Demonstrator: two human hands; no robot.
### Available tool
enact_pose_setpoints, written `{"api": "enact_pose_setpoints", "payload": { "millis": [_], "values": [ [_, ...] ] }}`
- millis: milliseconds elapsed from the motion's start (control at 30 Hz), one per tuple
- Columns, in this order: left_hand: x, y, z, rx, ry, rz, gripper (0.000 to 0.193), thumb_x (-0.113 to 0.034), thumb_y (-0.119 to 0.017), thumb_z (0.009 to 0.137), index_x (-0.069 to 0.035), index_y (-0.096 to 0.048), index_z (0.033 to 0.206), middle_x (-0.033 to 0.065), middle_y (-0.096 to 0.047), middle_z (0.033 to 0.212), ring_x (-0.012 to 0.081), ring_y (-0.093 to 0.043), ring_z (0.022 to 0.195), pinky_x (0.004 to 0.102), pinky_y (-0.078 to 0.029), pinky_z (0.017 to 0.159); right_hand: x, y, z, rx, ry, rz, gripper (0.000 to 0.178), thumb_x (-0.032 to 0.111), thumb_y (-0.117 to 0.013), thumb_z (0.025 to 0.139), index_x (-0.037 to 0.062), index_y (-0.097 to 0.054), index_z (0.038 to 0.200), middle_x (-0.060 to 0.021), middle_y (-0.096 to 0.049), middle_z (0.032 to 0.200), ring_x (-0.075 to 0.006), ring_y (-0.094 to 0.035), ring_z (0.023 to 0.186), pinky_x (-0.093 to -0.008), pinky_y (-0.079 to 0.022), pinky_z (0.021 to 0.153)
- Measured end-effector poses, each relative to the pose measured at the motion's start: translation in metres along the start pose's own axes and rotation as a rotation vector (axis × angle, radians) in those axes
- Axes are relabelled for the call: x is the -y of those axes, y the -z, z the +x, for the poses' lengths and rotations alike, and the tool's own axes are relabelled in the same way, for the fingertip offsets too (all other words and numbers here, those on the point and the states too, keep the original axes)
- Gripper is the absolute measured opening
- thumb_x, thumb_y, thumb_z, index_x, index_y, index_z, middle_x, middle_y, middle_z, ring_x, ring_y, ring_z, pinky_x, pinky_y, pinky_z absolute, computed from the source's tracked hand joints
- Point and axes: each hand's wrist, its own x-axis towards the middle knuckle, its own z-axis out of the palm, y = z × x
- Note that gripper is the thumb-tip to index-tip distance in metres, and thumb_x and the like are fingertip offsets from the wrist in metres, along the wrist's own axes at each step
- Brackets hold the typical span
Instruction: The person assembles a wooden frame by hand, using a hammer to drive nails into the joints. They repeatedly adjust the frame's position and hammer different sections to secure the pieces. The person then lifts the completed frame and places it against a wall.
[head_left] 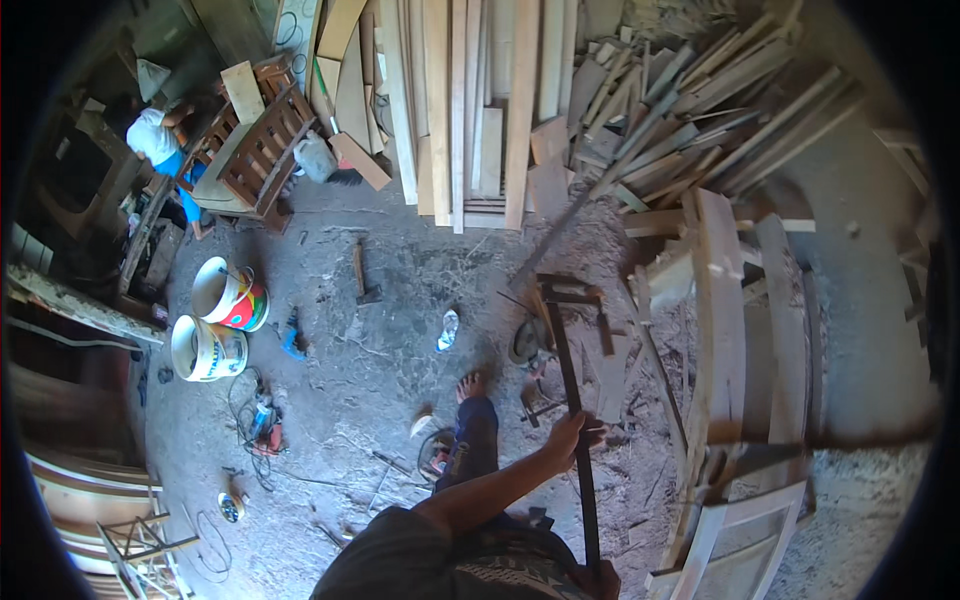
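A long dark bar clamp (571, 375) stands out in front of me, its jaw and screw end pointing away over the floor. Partway along the bar, my left hand (570, 442) is closed round it, the arm reaching across my body. At the lower edge my right hand (598, 580) is closed at the bar's near end, partly cut off and dim. Beside the clamp's far end lies a round grey disc-like thing (525, 341). My bare foot (471, 387) is on the dusty floor to the left of the bar.
Wooden frames (725, 330) stand close on the right. Boards (465, 110) lean at the back, beside a heap of offcuts (690, 110). Leftward are two buckets (207, 350), a blue drill (292, 338) and corded tools (265, 425). A hammer (366, 280) lies ahead. A person (155, 140) bends by a wooden bench (255, 155).
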Motion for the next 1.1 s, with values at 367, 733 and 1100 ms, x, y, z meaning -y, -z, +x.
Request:
{"api": "enact_pose_setpoints", "payload": {
  "millis": [367,733,1100],
  "values": [
    [-0.257,0.225,0.031,-0.134,-0.552,1.002,0.029,-0.035,-0.077,0.088,-0.008,-0.074,0.095,0.0064,-0.072,0.082,0.0148,-0.069,0.072,0.0326,-0.056,0.065,0.266,0.047,0.248,0.235,-0.076,0.018,0.044,0.047,-0.071,0.088,0.0025,-0.072,0.083,-0.0087,-0.065,0.064,-0.0170,-0.065,0.059,-0.0401,-0.048,0.054],
    [-0.249,0.446,-0.242,-1.243,-0.050,-0.057,0.042,-0.042,-0.068,0.091,-0.013,-0.062,0.121,0.0110,-0.068,0.120,0.0339,-0.067,0.103,0.0467,-0.056,0.083,0.562,0.119,0.506,-0.064,0.706,-1.060,0.018,0.017,-0.063,0.086,0.0059,-0.075,0.093,-0.0177,-0.076,0.096,-0.0367,-0.075,0.092,-0.0507,-0.059,0.077],
    [-0.307,0.294,-0.050,-0.881,-0.365,0.682,0.041,-0.030,-0.067,0.094,-0.005,-0.060,0.126,0.0126,-0.069,0.110,0.0362,-0.071,0.097,0.0445,-0.060,0.073,0.849,0.059,0.729,-0.195,1.211,-1.649,0.016,0.025,-0.065,0.088,0.0150,-0.065,0.075,-0.0069,-0.063,0.071,-0.0249,-0.063,0.067,-0.0434,-0.046,0.056]
  ]
}}
